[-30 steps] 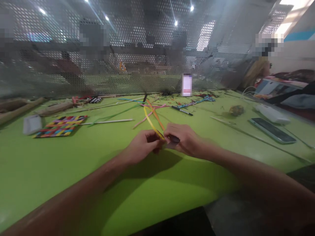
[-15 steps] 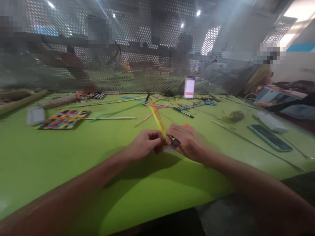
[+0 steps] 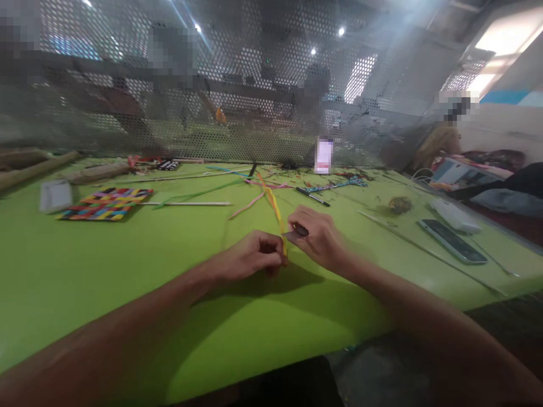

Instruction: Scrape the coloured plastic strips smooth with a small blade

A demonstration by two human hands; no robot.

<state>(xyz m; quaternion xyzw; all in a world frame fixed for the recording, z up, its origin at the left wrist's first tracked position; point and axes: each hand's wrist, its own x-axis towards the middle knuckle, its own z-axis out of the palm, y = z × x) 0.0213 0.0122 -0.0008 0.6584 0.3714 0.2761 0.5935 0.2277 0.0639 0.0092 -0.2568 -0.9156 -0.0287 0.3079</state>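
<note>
My left hand (image 3: 258,257) is closed, its thumb and fingers pinching the lower end of a narrow yellow strip (image 3: 275,206). The strip runs away from me towards the middle of the table, beside an orange strip (image 3: 262,182). In my closed right hand (image 3: 316,234) is a dark-handled tool (image 3: 301,229) with a flat greyish blade. Its blade lies against the yellow strip just above my left fingertips. Whether it is a knife or scissors I cannot tell. Pink strips (image 3: 250,206) and a green strip (image 3: 199,194) lie beyond my hands.
On the green table (image 3: 127,265), a colourful woven mat (image 3: 106,203) lies left near a white box (image 3: 56,195). A pen (image 3: 313,196) and a propped phone (image 3: 324,155) stand out beyond. To the right are a thin stick (image 3: 424,247) and another phone (image 3: 452,241).
The tool's blade has moved up, from below the fingertips to across the yellow strip. My left hand has shifted slightly towards me. The orange and yellow strips now lie closer together.
</note>
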